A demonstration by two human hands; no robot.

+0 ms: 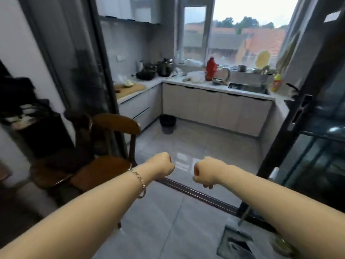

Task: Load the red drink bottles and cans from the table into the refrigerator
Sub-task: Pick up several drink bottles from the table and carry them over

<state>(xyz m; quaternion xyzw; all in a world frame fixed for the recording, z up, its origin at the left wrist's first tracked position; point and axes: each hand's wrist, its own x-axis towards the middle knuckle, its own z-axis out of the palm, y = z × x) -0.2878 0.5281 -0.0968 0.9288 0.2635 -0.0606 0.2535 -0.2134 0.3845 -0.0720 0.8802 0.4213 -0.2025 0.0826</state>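
The left hand and right hand are curled into fists and hold nothing. No fridge shows. One red bottle stands far off on the kitchen table by the window. I think loading is not finished.

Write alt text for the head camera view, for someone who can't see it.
Two forearms reach forward, the left hand and right hand both curled into empty fists, above a kitchen doorway's grey tile floor. A wooden chair stands at left; beyond, a red bottle sits on the counter under the window.
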